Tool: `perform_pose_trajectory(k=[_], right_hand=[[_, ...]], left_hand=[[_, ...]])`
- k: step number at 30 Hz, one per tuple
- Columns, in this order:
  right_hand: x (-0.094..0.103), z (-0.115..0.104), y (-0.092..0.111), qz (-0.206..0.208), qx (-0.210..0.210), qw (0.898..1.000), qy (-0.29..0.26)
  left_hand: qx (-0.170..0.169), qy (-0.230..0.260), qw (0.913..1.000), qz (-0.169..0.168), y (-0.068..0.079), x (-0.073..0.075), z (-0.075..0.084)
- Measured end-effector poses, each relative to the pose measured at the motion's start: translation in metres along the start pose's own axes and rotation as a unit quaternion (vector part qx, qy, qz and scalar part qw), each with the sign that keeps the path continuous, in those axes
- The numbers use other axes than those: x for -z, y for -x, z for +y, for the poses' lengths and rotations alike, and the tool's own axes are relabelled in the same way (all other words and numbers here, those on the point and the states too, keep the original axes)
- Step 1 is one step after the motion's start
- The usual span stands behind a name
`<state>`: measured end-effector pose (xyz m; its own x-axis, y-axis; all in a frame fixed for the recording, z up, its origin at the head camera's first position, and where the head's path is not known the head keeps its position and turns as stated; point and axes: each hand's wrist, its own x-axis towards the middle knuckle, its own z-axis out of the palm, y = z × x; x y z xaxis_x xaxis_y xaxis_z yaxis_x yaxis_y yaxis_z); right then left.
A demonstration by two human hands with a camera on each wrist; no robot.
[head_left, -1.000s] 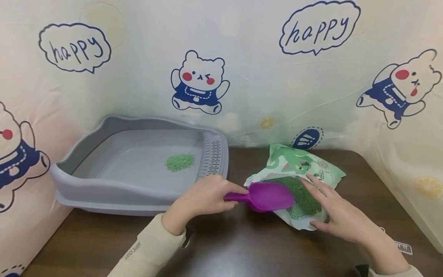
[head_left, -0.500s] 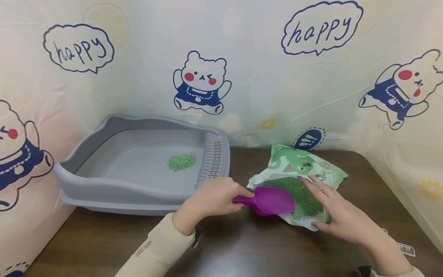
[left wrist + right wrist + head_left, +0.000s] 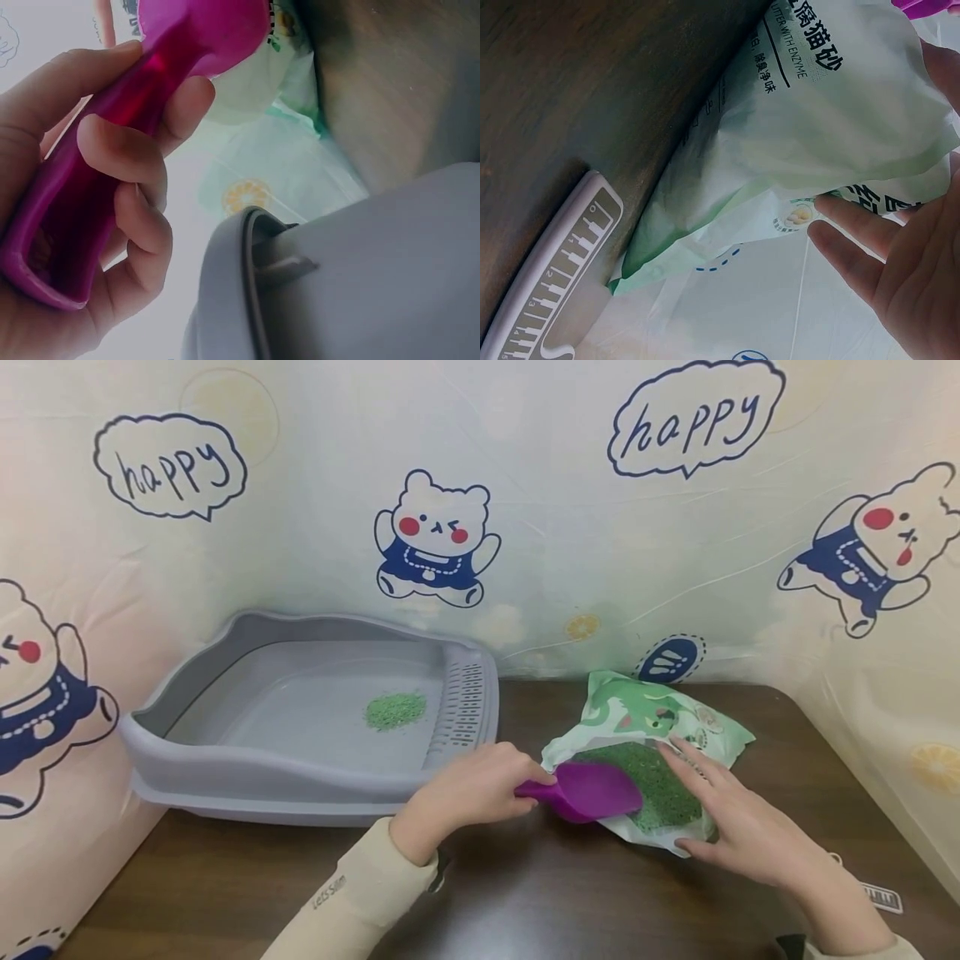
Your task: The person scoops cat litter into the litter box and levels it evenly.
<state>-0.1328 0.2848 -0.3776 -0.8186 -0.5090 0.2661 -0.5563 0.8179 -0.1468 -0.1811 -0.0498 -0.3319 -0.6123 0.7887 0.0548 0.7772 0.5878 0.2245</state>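
My left hand [image 3: 480,789] grips the handle of a purple scoop [image 3: 597,795], its fingers wrapped round it in the left wrist view. The scoop's bowl lies at the mouth of a green-and-white cat litter bag [image 3: 675,710], its tip overlapping the green litter [image 3: 667,789] inside. My right hand [image 3: 742,822] touches the bag's open mouth from the right, thumb low and the other fingers spread and nearly straight along its upper edge. In the right wrist view, the fingers reach out beside the printed bag [image 3: 810,127].
A grey litter box [image 3: 247,768] with a slotted step stands at the left, a small pile of green litter [image 3: 395,710] on its floor. A flat piece with piano-key print [image 3: 882,897] shows beside my right wrist. Behind the brown table [image 3: 525,902] hangs printed cloth [image 3: 540,527].
My left hand has moved a little to the right, bringing the scoop closer to the bag's mouth. My right hand has stayed at the bag. The head view has shifted slightly.
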Motion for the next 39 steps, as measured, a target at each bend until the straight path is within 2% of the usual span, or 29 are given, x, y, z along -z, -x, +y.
perform_pose_trajectory(k=[6,15,28,39], right_hand=[[0.0,0.0,0.0,0.003,0.003,1.0,0.004],[0.0,0.001,0.0,0.004,0.002,1.0,0.001],[0.002,0.001,0.0,0.004,-0.001,1.0,0.003],[0.001,0.0,0.001,-0.001,-0.004,1.0,-0.002]], left_hand=[[0.006,0.004,1.0,-0.006,-0.002,0.0,0.001],[0.021,0.007,0.9998,0.003,-0.005,-0.005,0.0],[0.013,-0.006,0.9996,0.024,-0.012,-0.012,0.0],[0.041,0.028,0.9984,0.025,-0.016,-0.021,0.003]])
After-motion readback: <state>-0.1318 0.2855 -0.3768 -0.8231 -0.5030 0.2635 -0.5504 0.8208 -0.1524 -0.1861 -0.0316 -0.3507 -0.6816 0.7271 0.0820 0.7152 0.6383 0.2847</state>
